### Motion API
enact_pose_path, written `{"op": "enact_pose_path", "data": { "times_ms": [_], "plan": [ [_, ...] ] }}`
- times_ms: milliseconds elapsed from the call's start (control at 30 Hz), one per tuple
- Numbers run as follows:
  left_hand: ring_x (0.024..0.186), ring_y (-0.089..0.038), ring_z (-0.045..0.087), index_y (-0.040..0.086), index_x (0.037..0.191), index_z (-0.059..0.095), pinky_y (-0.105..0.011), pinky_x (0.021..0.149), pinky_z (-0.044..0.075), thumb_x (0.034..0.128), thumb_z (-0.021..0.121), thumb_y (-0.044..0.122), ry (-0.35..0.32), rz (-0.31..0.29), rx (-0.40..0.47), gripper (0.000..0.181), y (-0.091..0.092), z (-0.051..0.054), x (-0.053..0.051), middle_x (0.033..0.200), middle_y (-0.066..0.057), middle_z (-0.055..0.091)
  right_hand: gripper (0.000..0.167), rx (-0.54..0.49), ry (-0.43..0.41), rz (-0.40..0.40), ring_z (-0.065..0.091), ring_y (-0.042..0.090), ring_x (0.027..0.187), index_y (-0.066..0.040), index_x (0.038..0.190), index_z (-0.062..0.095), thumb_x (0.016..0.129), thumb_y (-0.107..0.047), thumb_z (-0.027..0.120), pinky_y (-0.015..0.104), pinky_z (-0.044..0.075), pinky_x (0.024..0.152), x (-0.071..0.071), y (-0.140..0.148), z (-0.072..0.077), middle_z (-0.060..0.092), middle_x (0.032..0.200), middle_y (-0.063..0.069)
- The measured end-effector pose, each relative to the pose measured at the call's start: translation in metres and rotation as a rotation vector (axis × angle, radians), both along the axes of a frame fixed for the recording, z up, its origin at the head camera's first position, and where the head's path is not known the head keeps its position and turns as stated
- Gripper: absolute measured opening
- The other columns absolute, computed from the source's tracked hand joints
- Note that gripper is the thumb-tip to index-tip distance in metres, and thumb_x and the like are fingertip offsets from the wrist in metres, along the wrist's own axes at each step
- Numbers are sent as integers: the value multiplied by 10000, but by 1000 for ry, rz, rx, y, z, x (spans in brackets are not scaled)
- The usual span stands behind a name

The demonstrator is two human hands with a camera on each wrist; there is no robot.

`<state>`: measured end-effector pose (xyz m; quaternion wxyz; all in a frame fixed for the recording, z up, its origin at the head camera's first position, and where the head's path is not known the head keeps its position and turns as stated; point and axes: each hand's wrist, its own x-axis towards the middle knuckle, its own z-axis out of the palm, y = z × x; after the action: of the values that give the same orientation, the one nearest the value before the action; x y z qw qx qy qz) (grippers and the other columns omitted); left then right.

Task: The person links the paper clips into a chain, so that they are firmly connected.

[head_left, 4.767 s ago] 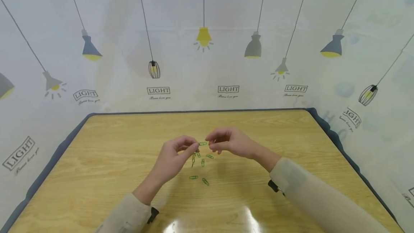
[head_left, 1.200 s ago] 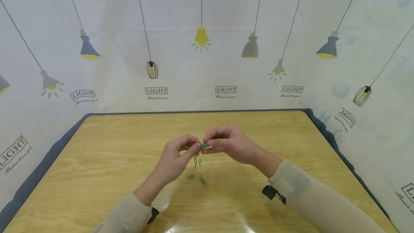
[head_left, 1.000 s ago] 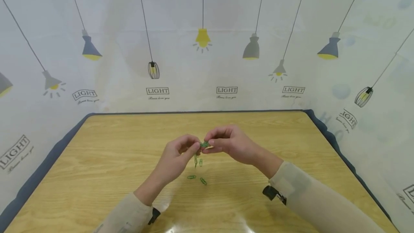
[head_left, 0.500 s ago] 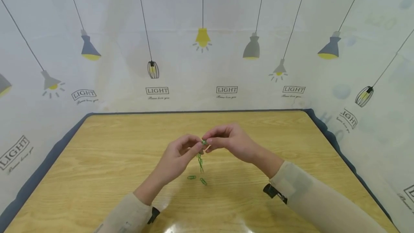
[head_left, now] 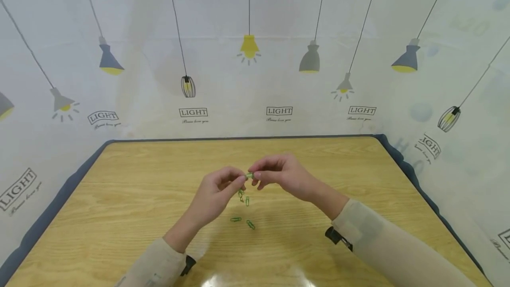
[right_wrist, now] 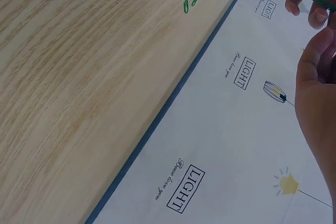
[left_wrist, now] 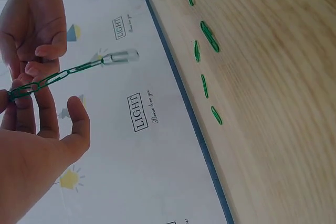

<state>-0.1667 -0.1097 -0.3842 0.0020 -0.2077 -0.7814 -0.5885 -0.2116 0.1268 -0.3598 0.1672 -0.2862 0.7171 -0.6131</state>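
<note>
In the head view my left hand (head_left: 215, 194) and right hand (head_left: 284, 176) meet above the table, fingertips nearly touching. Between them shows a small green paper clip (head_left: 249, 175), pinched from both sides by thumb and fingers. From the left fingertips dangles a chain of linked green paper clips (left_wrist: 52, 78), seen best in the left wrist view, its last link blurred. Exactly how the pinched clip joins the chain is hidden by my fingers. Below the hands, loose green paper clips (head_left: 236, 219) lie on the table.
The wood-grain table (head_left: 139, 198) has a dark blue border along its back and sides. Several loose clips (left_wrist: 209, 36) appear in the left wrist view. A pale lamp-printed sheet (head_left: 223, 87) rises behind and beside the table.
Since the earliest frame, my hands have come together, with fingertips at the same clip. Over the last half second the dangling chain has swung left and the fingers have shifted slightly.
</note>
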Motion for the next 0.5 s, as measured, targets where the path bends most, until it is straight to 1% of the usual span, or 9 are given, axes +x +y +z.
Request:
{"op": "enact_pose_path", "data": {
  "times_ms": [100, 167, 200, 267, 367, 433, 500],
  "plan": [
    [957, -240, 716, 72, 1174, 724, -293, 849, 590, 1103, 605, 236, 1, 19, 2, 214, 0, 1, 0, 1050, -122, 741, 268, 21, -5, 6, 741, 227, 977, 53, 1255, 703, 1065, -125, 641, 477, 644, 902, -6, 3, -5, 752, 1036, 71],
    [939, -209, 710, 71, 1169, 723, -287, 843, 583, 1103, 604, 231, 5, 25, 1, 210, -1, 1, 0, 1040, -144, 736, 254, 71, 0, -2, 739, 235, 985, 18, 1236, 723, 1073, -158, 640, 463, 646, 898, -12, 5, -11, 746, 1042, 79],
    [927, -194, 705, 71, 1168, 723, -287, 837, 580, 1103, 604, 230, 6, 26, 2, 209, -1, 1, -1, 1037, -152, 734, 244, 106, 3, -8, 738, 256, 991, 1, 1224, 733, 1074, -170, 643, 476, 645, 903, -16, 6, -15, 744, 1051, 95],
    [906, -169, 696, 76, 1168, 722, -288, 829, 575, 1106, 600, 235, 8, 25, 1, 210, -2, 1, -1, 1031, -165, 730, 235, 194, 4, -17, 737, 312, 1010, -31, 1217, 746, 1071, -192, 656, 502, 639, 918, -24, 8, -25, 743, 1086, 139],
    [893, -151, 691, 82, 1168, 723, -296, 821, 573, 1106, 599, 238, 12, 24, 4, 208, -2, 1, -1, 1020, -158, 729, 253, 321, -2, -13, 725, 327, 1003, -45, 1244, 742, 1051, -200, 691, 496, 638, 905, -38, 8, -44, 742, 1142, 168],
    [899, -157, 695, 81, 1168, 722, -293, 829, 580, 1106, 601, 236, 10, 22, 7, 207, -2, 0, -2, 1021, -162, 730, 279, 383, -26, 5, 709, 303, 977, -49, 1277, 727, 1038, -191, 704, 464, 636, 874, -45, 7, -56, 731, 1160, 161],
    [917, -186, 703, 71, 1162, 722, -290, 851, 587, 1101, 607, 225, 7, 21, 15, 201, -2, -1, -3, 1018, -165, 730, 293, 428, -57, 30, 687, 249, 946, -69, 1296, 719, 1030, -194, 714, 418, 626, 833, -50, 5, -66, 728, 1157, 116]
  ]
}}
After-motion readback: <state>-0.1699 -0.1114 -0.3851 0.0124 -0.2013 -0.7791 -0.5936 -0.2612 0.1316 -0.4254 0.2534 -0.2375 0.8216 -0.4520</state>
